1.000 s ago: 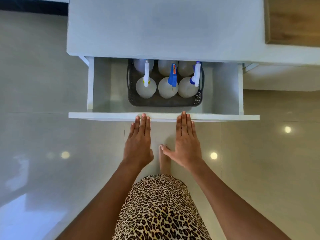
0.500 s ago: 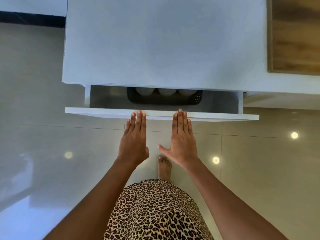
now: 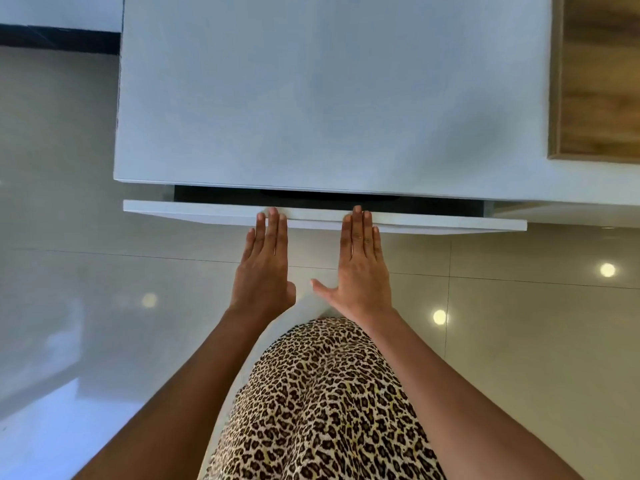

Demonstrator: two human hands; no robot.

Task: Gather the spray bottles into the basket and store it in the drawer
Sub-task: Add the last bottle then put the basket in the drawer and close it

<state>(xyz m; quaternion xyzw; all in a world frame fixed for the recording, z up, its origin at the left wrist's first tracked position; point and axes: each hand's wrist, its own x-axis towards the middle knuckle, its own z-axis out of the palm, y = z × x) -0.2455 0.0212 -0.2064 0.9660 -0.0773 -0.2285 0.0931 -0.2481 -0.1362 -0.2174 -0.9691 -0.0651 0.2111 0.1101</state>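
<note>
Both flat, empty hands, left hand (image 3: 265, 268) and right hand (image 3: 360, 265), press fingertips against the white flat-fronted drawer (image 3: 433, 225), evenly spaced, apparently to shut it squarely.

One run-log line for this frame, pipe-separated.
phase: closing drawer | left hand: flat on drawer front | right hand: flat on front | drawer: narrow gap left | basket, bottles: hidden

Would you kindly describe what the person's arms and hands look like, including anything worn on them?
Both arms are bare up to the frame edge, with no sleeves in view. The left hand and right hand carry no gloves, rings, watch or bracelets that I can see. The only clothing visible is a leopard-print garment below the arms.
</note>
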